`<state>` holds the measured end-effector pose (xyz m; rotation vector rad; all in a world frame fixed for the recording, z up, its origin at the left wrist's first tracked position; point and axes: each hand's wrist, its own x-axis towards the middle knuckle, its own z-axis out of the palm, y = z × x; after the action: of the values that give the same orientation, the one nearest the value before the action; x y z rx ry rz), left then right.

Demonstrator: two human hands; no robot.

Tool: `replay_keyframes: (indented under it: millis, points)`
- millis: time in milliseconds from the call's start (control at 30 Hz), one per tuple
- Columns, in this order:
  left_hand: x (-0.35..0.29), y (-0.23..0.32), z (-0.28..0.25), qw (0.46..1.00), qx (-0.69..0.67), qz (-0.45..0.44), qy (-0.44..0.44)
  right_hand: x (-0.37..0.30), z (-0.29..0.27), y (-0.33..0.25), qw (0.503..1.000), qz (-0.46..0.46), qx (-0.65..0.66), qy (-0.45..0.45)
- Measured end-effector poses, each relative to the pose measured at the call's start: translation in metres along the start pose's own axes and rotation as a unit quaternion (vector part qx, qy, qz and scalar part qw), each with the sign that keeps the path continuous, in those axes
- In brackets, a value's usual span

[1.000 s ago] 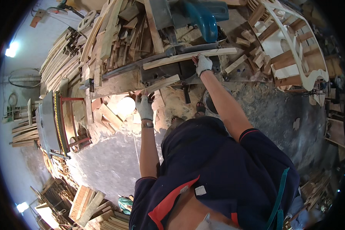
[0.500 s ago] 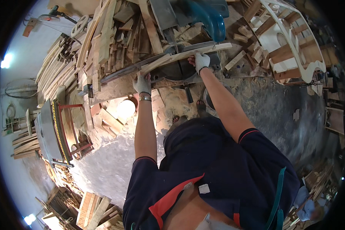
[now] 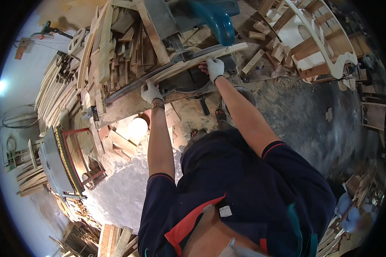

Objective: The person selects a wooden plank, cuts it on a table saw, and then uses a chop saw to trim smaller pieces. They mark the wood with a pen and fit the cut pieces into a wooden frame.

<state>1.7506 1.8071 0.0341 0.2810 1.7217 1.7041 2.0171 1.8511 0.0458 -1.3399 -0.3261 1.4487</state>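
A long, pale wooden strip (image 3: 230, 50) lies slantwise along the fence of a mitre saw (image 3: 221, 26) with a blue-green housing. Near its left end, my left hand (image 3: 150, 93), in a whitish knit glove, is closed on the strip. My right hand (image 3: 214, 68), gloved likewise with bare fingertips showing, pinches the front edge farther right. Below the strip spreads the saw's dark round base (image 3: 180, 84), its black handle (image 3: 204, 106) pointing toward me. The grey blade guard (image 3: 161, 19) stands above and behind the wood; the blade's edge is hard to make out.
Stacked offcuts and boards (image 3: 111, 55) crowd the left of the bench. Short blocks (image 3: 253, 61) lie right of the saw, near a white curved wooden frame (image 3: 347, 70). A bright lamp (image 3: 137, 128) glows under the bench. A red-legged machine (image 3: 64, 158) stands left.
The whole view has shifted slightly, so saw, strip and hands appear farther left. Both hands keep their hold, with little visible movement of the strip against the saw.
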Motion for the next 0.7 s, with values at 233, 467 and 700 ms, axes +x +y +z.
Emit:
replay_keyframes:
  millis: [233, 467, 700]
  points:
    - [-0.001, -0.001, -0.007, 0.997, 0.048, 0.049, -0.024, -0.01, 0.009, 0.001, 0.984, 0.094, -0.125, -0.08]
    - [-0.003, 0.005, 0.002, 0.998, 0.026, 0.059, -0.026, -0.002, 0.021, 0.016, 0.981, 0.071, -0.121, -0.136]
    - [-0.008, 0.01, -0.005, 0.996, 0.045, 0.081, -0.017, -0.049, 0.023, 0.022, 0.938, -0.149, -0.263, -0.167]
